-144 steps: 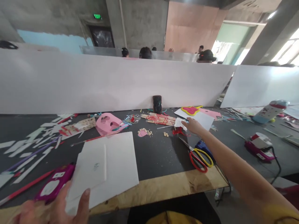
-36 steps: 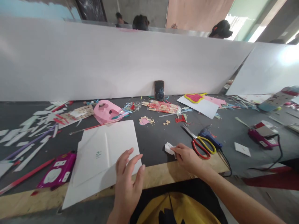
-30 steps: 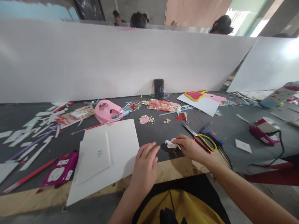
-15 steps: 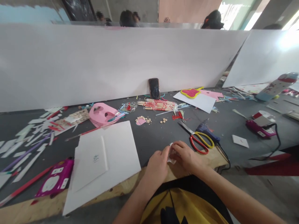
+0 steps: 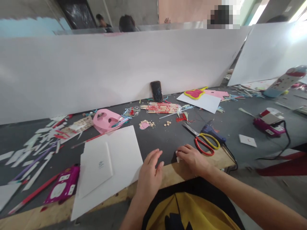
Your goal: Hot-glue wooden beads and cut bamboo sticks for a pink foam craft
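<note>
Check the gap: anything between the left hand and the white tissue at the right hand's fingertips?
Nothing visible; only tabletop lies between the left hand and the white tissue. The right hand hides part of it. The scissors lie outside that gap.

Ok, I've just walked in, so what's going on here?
A person's right hand holds a white scrap, mostly hidden, near the front edge of a dark table. The left hand is open with nothing visible in it. Scissors and a blue glue gun lie beyond the right hand, white sheets lie left of the left hand, and a phone stands by the white board.
</note>
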Demonstrator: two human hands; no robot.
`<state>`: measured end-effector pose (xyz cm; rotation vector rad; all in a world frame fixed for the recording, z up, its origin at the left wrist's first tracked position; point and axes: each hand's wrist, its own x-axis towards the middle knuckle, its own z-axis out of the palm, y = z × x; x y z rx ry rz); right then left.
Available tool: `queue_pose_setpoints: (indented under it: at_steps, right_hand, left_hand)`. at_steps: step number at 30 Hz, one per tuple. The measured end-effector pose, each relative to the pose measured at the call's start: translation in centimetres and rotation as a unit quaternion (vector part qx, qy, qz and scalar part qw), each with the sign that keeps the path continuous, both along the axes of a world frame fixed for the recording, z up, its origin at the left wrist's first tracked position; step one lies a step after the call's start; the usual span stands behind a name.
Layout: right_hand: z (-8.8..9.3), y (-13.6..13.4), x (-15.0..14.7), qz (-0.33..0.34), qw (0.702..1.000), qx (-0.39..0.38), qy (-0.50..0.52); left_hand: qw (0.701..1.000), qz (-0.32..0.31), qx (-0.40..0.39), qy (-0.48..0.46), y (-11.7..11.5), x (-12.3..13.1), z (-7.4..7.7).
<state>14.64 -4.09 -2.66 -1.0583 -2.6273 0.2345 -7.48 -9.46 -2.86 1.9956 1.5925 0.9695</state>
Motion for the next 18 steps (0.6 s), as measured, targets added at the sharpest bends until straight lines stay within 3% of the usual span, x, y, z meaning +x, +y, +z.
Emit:
queue_pose_setpoints:
  at_steps: [10,18]
  right_hand:
    - [-0.2,-1.0,2.0,0.026,0.999,0.02,0.025]
    - [0.0,-1.0,5.6,-0.053,0.996,-0.016,0.068]
  left_hand:
    - [0.998,0.057,0.005,0.006,-1.9,-1.5,-0.6]
    - [0.999,0.045,-0.008,-0.005,-2.2,-1.3,-0.9]
